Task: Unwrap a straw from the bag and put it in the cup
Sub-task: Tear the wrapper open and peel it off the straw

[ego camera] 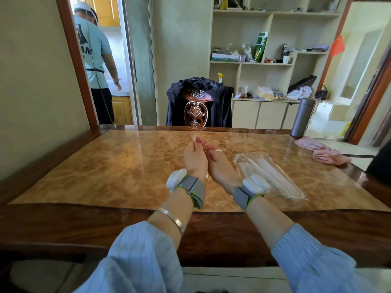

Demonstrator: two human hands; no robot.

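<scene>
My left hand [194, 157] and my right hand [220, 163] meet over the middle of the table. Both pinch a thin clear wrapped straw [194, 138], whose tip sticks up above my left fingers. A clear plastic bag [268, 172] with several more straws lies flat on the table just right of my right wrist. A tall grey cup [302, 117] stands upright at the far right corner of the table, well away from both hands.
The table [105, 166] has a glossy marbled top with a dark wood rim. A pink cloth [321, 150] lies at the far right edge. A chair with a dark jacket [198, 102] stands across. A person [95, 60] stands in the doorway at the back left.
</scene>
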